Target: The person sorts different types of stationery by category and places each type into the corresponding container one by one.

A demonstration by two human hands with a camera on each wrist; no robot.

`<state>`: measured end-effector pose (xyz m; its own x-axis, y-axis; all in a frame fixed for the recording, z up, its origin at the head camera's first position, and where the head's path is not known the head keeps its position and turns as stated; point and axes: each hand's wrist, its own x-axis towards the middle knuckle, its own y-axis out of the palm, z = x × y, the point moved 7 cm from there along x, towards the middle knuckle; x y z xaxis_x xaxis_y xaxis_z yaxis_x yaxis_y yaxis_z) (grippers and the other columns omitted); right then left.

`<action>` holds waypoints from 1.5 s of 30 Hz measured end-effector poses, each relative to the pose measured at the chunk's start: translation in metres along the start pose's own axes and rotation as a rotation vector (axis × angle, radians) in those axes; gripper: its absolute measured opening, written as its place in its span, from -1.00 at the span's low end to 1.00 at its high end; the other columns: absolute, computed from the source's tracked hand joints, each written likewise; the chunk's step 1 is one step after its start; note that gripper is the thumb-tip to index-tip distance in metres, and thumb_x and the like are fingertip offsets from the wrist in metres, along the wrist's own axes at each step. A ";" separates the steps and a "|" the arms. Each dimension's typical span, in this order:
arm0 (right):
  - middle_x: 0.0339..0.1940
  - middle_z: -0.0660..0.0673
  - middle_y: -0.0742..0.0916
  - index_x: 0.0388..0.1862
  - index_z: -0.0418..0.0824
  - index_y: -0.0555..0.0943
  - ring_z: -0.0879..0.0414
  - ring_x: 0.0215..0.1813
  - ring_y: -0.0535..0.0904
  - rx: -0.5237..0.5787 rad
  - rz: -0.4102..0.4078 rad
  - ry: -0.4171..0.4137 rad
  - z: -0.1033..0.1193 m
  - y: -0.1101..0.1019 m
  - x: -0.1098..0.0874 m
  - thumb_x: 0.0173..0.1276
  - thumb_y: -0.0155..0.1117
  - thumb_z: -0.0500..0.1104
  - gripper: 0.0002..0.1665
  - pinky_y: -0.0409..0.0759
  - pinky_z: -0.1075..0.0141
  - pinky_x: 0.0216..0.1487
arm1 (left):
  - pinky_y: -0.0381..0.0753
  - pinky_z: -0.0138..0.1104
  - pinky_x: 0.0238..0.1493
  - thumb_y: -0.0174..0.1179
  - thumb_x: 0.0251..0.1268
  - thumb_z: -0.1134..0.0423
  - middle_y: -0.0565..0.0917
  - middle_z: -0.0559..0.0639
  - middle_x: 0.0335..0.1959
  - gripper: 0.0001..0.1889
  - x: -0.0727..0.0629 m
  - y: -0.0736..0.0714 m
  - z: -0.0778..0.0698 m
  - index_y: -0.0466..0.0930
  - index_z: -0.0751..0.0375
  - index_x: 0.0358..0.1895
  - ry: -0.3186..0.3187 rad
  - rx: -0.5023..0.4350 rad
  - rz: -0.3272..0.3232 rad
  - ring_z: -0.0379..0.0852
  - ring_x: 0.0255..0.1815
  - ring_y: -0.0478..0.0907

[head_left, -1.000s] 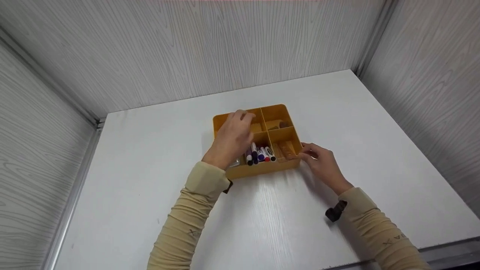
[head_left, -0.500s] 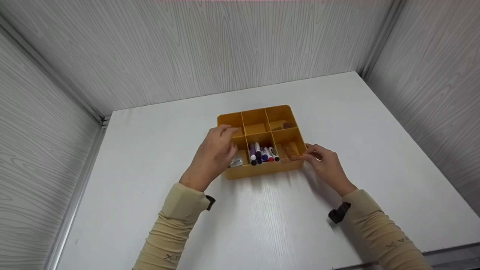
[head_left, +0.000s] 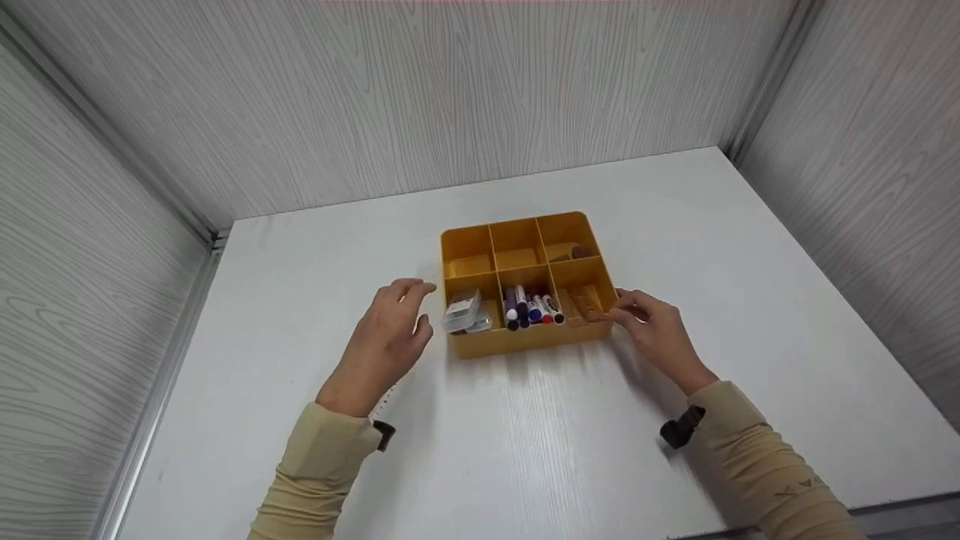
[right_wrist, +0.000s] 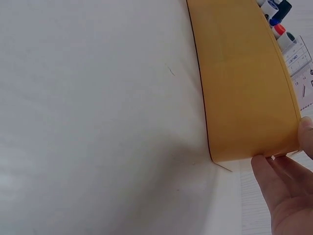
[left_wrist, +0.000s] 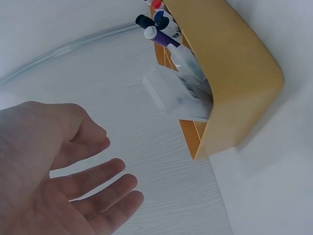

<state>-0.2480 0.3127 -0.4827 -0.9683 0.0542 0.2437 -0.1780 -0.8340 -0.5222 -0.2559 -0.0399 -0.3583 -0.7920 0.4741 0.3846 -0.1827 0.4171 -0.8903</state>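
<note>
A yellow six-compartment organizer box (head_left: 525, 343) stands on the white table. Its front left compartment holds a clear plastic case (head_left: 460, 309), which leans up past the rim. Several markers (head_left: 534, 307) fill the front middle compartment. In the front right one lies a transparent ruler (right_wrist: 299, 66), its markings visible in the right wrist view. My right hand (head_left: 658, 330) grips the box's front right corner, thumb at the rim and fingers against the side. Left of the box, my left hand (head_left: 384, 341) is held apart from it with nothing between its loosely bent fingers.
Small dark items (head_left: 577, 253) lie in the back right compartment. White wood-grain panels (head_left: 465, 90) border the table (head_left: 300, 270) at the back and on both sides. Each wrist wears a dark camera mount.
My left hand has moved from above the box to its left and toward me, uncovering the left compartments and the plastic case. The right hand keeps its grip on the corner.
</note>
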 end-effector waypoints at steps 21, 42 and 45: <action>0.24 -0.29 0.65 -0.19 -0.24 0.60 -0.14 0.28 0.58 -0.017 0.000 0.013 0.001 -0.001 0.001 0.38 0.30 -0.07 -0.77 0.57 0.10 0.21 | 0.68 -0.17 -0.02 0.30 0.20 0.43 0.59 0.19 0.11 -0.56 -0.074 0.017 0.042 0.51 0.27 0.18 -0.164 -0.035 0.014 0.10 0.06 0.58; 0.26 -0.29 0.64 -0.18 -0.24 0.61 -0.14 0.37 0.51 0.005 0.013 0.018 0.000 0.000 0.000 0.34 0.31 -0.04 -0.72 0.55 0.13 0.24 | 0.66 -0.08 -0.24 0.37 0.08 0.40 0.56 0.27 -0.12 -0.49 -0.124 0.062 0.071 0.47 0.41 0.14 -0.419 0.051 0.339 0.03 -0.25 0.54; 0.27 -0.29 0.63 -0.17 -0.24 0.61 -0.15 0.35 0.52 -0.008 0.016 0.029 0.000 0.000 0.001 0.35 0.31 -0.03 -0.71 0.55 0.13 0.24 | 0.65 -0.07 -0.22 0.44 0.06 0.37 0.53 0.27 -0.18 -0.47 -0.131 0.065 0.075 0.44 0.45 0.09 -0.449 0.062 0.373 0.04 -0.27 0.52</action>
<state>-0.2486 0.3126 -0.4825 -0.9757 0.0566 0.2116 -0.1636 -0.8303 -0.5327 -0.2075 -0.1328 -0.4848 -0.9760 0.1998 -0.0863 0.1328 0.2323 -0.9635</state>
